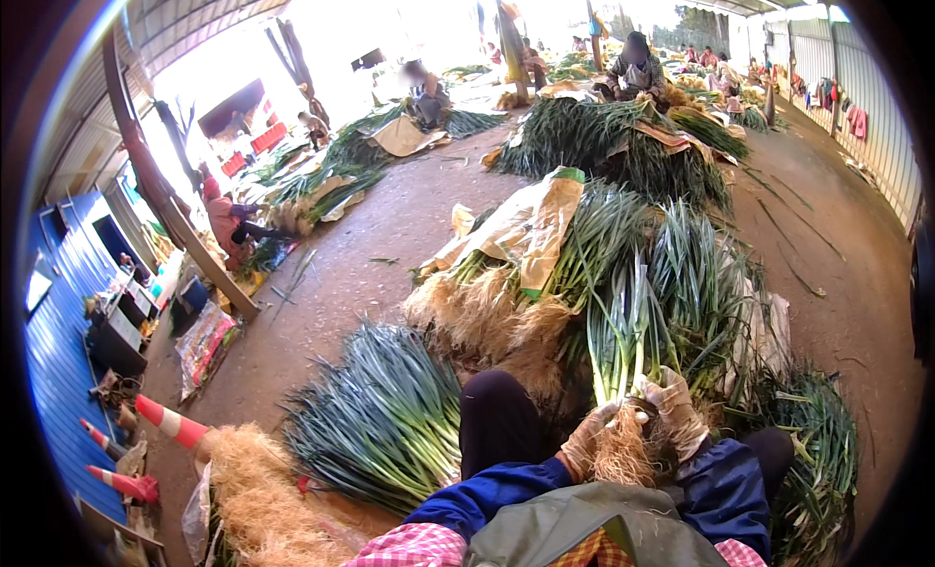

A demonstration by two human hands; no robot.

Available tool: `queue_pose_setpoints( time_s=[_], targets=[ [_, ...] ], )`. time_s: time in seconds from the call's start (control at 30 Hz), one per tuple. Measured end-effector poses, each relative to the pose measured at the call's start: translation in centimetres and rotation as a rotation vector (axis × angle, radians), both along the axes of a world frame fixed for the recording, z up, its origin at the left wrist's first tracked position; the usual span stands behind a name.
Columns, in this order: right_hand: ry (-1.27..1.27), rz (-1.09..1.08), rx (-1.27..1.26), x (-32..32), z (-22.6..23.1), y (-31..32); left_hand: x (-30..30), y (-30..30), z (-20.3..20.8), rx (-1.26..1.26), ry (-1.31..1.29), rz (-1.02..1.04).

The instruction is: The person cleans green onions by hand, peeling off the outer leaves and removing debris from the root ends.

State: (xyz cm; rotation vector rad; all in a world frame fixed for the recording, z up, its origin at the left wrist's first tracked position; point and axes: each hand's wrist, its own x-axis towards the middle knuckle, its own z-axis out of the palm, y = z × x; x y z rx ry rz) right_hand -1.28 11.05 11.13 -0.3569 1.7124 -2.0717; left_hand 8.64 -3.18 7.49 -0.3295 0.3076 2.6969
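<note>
A small bunch of green onions [625,323] stands between my knees, leaves pointing away from me and pale stems toward me. Around the stem bases on the left, my gloved left hand [588,440] is closed, just above the shaggy tan roots [623,455]. My gloved right hand [676,416] grips the same bunch from the right, its fingers bent at the white stem ends. Whether a tool is in either glove cannot be made out. Beyond the hands lies a big heap of green onions [696,275], their long roots [487,309] hanging toward me.
Left of my knee, green onions [375,411] lie in a neat pile. Loose roots [255,479] are heaped beside traffic cones [170,421]. More green onions [813,450] lie by my right knee. Farther off, other people sit at heaps [594,143]; a wooden post [161,168] rises at left.
</note>
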Motion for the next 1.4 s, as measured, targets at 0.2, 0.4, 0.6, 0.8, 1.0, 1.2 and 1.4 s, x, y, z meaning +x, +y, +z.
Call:
queue_pose_setpoints(
  time_s=[0.2, 0.4, 0.6, 0.8, 1.0, 1.2, 1.4],
  targets=[
    [0.043, -0.161, -0.045, -0.8, -2.9, 0.2, -0.6, 0.5, 0.1, -0.134, -0.005, -0.015],
    [-0.009, -0.037, -0.071, 1.0, 0.4, -0.3, -0.3, 0.1, -0.4, -0.16, 0.027, -0.001],
    [-0.12, 0.168, -0.061, 1.9, 1.9, -0.6, -0.9, -0.8, -3.0, 0.021, 0.003, -0.101],
    [-0.114, -0.187, -0.009, 0.8, -0.7, -0.2, -0.3, 0.5, -0.3, -0.104, -0.085, -0.025],
    [-0.196, -0.255, -0.192, 0.1, -2.7, -1.1, 0.5, 0.9, 2.7, -0.263, -0.102, -0.057],
    [-0.156, -0.124, -0.088, -0.6, -5.6, -1.4, 0.1, 0.8, 0.2, -0.464, -0.093, -0.003],
    [-0.111, -0.018, 0.043, -0.1, -5.1, -0.6, 0.6, 1.0, 1.6, -0.543, -0.167, -0.069]
  ],
)
